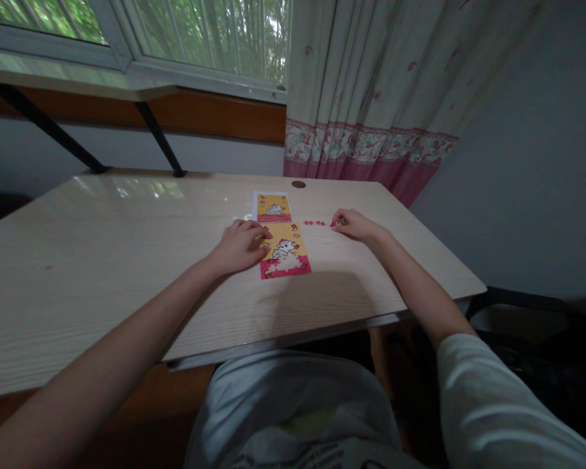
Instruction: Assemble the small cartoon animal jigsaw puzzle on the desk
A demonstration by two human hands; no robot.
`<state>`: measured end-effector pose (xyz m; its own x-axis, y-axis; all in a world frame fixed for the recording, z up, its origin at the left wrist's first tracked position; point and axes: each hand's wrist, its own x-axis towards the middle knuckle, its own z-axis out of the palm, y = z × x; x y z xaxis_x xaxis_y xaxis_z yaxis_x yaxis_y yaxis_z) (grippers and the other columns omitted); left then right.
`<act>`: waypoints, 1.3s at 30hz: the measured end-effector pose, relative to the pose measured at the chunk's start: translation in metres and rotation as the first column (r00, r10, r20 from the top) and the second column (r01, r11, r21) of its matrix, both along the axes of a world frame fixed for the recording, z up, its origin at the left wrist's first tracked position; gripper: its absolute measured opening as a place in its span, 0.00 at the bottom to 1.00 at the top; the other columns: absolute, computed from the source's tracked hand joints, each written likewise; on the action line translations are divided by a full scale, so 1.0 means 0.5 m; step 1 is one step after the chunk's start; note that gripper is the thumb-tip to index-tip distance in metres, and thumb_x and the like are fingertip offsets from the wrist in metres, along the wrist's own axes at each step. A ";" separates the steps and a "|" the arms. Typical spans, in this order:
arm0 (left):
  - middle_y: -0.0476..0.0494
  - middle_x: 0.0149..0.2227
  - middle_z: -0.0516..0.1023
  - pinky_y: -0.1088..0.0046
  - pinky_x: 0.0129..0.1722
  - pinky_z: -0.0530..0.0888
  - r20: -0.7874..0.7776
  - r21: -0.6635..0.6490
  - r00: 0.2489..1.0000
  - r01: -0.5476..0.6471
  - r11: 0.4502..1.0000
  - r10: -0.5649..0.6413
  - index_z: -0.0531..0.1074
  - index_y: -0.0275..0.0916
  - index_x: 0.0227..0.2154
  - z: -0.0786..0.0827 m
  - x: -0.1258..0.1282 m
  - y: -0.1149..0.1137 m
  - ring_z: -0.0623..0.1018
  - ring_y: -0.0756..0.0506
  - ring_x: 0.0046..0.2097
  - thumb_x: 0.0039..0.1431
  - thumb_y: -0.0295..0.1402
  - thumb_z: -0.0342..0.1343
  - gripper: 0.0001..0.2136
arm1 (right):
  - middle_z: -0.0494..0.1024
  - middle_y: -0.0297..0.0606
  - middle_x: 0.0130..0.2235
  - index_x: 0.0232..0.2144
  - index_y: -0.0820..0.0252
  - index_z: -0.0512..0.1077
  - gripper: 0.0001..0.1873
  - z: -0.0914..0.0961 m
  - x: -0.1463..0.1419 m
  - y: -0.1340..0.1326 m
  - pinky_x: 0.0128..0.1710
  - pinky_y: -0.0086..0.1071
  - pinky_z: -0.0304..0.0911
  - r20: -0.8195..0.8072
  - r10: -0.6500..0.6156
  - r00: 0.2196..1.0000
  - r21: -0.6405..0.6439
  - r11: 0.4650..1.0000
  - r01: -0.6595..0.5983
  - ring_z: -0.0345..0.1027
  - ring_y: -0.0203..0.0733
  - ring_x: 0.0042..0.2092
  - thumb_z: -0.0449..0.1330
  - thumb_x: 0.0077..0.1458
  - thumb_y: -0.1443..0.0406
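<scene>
A yellow and pink jigsaw puzzle (300, 241) with a white cartoon animal lies on the table. In its lower middle a jagged gap shows the bare tabletop. My left hand (240, 246) rests on the puzzle's left edge, fingers apart and slightly curled. To the right, my right hand (355, 225) is closed in a pinch on a small pink puzzle piece (333, 225), low over the table. Several loose pink puzzle pieces (314, 223) lie in a row between that hand and the puzzle. Directly behind the puzzle is a picture card (274, 217) with a similar design.
The pale wooden table (127, 273) has a round dark cable cap (298, 184) at its back. A raised shelf (78, 81) on black supports stands at the back left. Behind are a window and a curtain (351, 130); a dark chair (527, 299) stands at the right.
</scene>
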<state>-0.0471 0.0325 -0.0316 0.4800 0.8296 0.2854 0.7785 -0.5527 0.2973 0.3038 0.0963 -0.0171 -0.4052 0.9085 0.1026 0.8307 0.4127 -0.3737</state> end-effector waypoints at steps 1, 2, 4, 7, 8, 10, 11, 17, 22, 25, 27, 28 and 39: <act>0.38 0.50 0.74 0.52 0.53 0.64 0.012 0.002 1.000 0.004 1.000 -0.004 0.75 0.40 0.44 0.001 0.001 0.000 0.69 0.36 0.52 0.56 0.43 0.52 0.18 | 0.76 0.39 0.33 0.33 0.63 0.73 0.07 -0.001 -0.003 -0.003 0.36 0.31 0.59 -0.046 -0.005 0.999 -0.017 1.000 0.005 0.66 0.38 0.33 0.62 0.50 0.65; 0.38 0.50 0.74 0.52 0.53 0.64 0.027 0.005 1.000 0.008 1.000 -0.008 0.76 0.39 0.44 0.003 0.002 -0.001 0.70 0.36 0.52 0.55 0.42 0.52 0.18 | 0.76 0.38 0.32 0.33 0.63 0.72 0.07 -0.002 -0.007 -0.007 0.34 0.30 0.59 -0.096 -0.004 0.995 -0.028 1.000 0.001 0.65 0.37 0.32 0.62 0.50 0.65; 0.37 0.48 0.75 0.52 0.53 0.64 0.078 0.005 0.997 0.021 1.000 -0.021 0.77 0.38 0.42 0.009 0.007 -0.004 0.71 0.37 0.51 0.55 0.41 0.53 0.16 | 0.76 0.37 0.31 0.33 0.63 0.72 0.08 -0.003 -0.023 -0.019 0.34 0.30 0.59 -0.215 0.024 0.976 -0.040 0.999 -0.033 0.66 0.37 0.32 0.62 0.51 0.64; 0.37 0.42 0.78 0.56 0.50 0.68 0.217 -0.056 0.974 0.074 0.996 -0.060 0.78 0.36 0.37 0.022 0.018 -0.013 0.74 0.39 0.45 0.54 0.39 0.54 0.14 | 0.78 0.39 0.33 0.35 0.62 0.73 0.11 0.000 -0.068 -0.045 0.33 0.29 0.61 -0.419 0.090 0.904 -0.080 0.988 -0.136 0.67 0.36 0.32 0.59 0.54 0.60; 0.37 0.40 0.79 0.57 0.48 0.69 0.270 -0.093 0.960 0.098 0.991 -0.069 0.78 0.36 0.36 0.026 0.022 -0.017 0.75 0.40 0.43 0.54 0.39 0.54 0.14 | 0.78 0.39 0.33 0.35 0.63 0.74 0.12 0.002 -0.087 -0.056 0.32 0.30 0.61 -0.471 0.105 0.876 -0.099 0.980 -0.171 0.68 0.36 0.32 0.59 0.55 0.59; 0.38 0.36 0.80 0.60 0.43 0.71 0.369 -0.171 0.927 0.135 0.976 -0.064 0.79 0.36 0.33 0.033 0.033 -0.027 0.76 0.41 0.40 0.53 0.38 0.55 0.13 | 0.79 0.40 0.33 0.34 0.62 0.76 0.13 0.006 -0.128 -0.081 0.33 0.30 0.63 -0.528 0.158 0.834 -0.102 0.964 -0.247 0.69 0.36 0.33 0.61 0.53 0.58; 0.38 0.35 0.80 0.61 0.42 0.72 0.412 -0.206 0.909 0.150 0.967 -0.053 0.79 0.36 0.32 0.035 0.038 -0.032 0.76 0.42 0.38 0.52 0.38 0.56 0.12 | 0.79 0.40 0.34 0.34 0.62 0.76 0.13 0.009 -0.148 -0.093 0.34 0.31 0.64 -0.547 0.181 0.817 -0.087 0.959 -0.271 0.70 0.36 0.34 0.62 0.52 0.57; 0.41 0.30 0.81 0.65 0.37 0.74 0.582 -0.371 0.813 0.262 0.891 0.003 0.78 0.36 0.28 0.033 0.070 -0.052 0.78 0.44 0.33 0.48 0.43 0.61 0.13 | 0.78 0.37 0.32 0.35 0.62 0.75 0.15 0.009 -0.219 -0.138 0.34 0.31 0.64 -0.642 0.200 0.740 -0.044 0.954 -0.296 0.69 0.35 0.33 0.65 0.49 0.57; 0.42 0.29 0.80 0.66 0.35 0.73 0.628 -0.376 0.778 0.274 0.885 0.026 0.78 0.37 0.26 0.028 0.077 -0.051 0.76 0.46 0.31 0.47 0.39 0.61 0.10 | 0.78 0.36 0.32 0.36 0.61 0.75 0.14 0.003 -0.226 -0.144 0.34 0.31 0.63 -0.611 0.194 0.767 -0.021 0.965 -0.261 0.69 0.36 0.33 0.65 0.51 0.57; 0.43 0.27 0.79 0.67 0.33 0.73 0.666 -0.387 0.736 0.207 0.898 0.118 0.77 0.37 0.25 0.022 0.074 -0.042 0.75 0.47 0.30 0.47 0.39 0.61 0.09 | 0.79 0.39 0.37 0.38 0.59 0.75 0.12 0.012 -0.219 -0.150 0.39 0.33 0.63 -0.525 0.228 0.820 0.148 0.973 -0.176 0.70 0.38 0.37 0.62 0.55 0.57; 0.44 0.27 0.78 0.68 0.33 0.73 0.702 -0.387 0.687 0.149 0.910 0.186 0.77 0.37 0.24 0.016 0.071 -0.035 0.75 0.47 0.31 0.46 0.38 0.61 0.09 | 0.79 0.39 0.38 0.38 0.58 0.76 0.12 0.021 -0.211 -0.153 0.43 0.35 0.61 -0.395 0.276 0.876 0.283 0.944 -0.169 0.70 0.39 0.39 0.61 0.57 0.57; 0.44 0.28 0.78 0.68 0.33 0.73 0.718 -0.385 0.664 0.130 0.914 0.209 0.77 0.37 0.24 0.012 0.070 -0.032 0.75 0.47 0.31 0.46 0.38 0.61 0.09 | 0.79 0.39 0.37 0.39 0.57 0.76 0.12 0.023 -0.207 -0.153 0.44 0.36 0.59 -0.324 0.294 0.899 0.339 0.923 -0.180 0.69 0.40 0.39 0.61 0.58 0.56; 0.43 0.28 0.78 0.66 0.35 0.73 0.734 -0.403 0.651 0.188 0.896 0.194 0.77 0.36 0.24 0.012 0.073 -0.035 0.75 0.47 0.31 0.46 0.41 0.63 0.12 | 0.79 0.42 0.37 0.40 0.59 0.76 0.15 0.026 -0.199 -0.157 0.45 0.38 0.53 -0.052 0.346 0.937 0.492 0.825 -0.278 0.68 0.43 0.42 0.56 0.61 0.56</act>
<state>-0.0104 0.0150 -0.0256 0.2582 0.9502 0.1744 0.1844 -0.2256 0.9566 0.2044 0.0177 -0.0041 -0.6098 0.5634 0.5574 0.5838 0.7950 -0.1649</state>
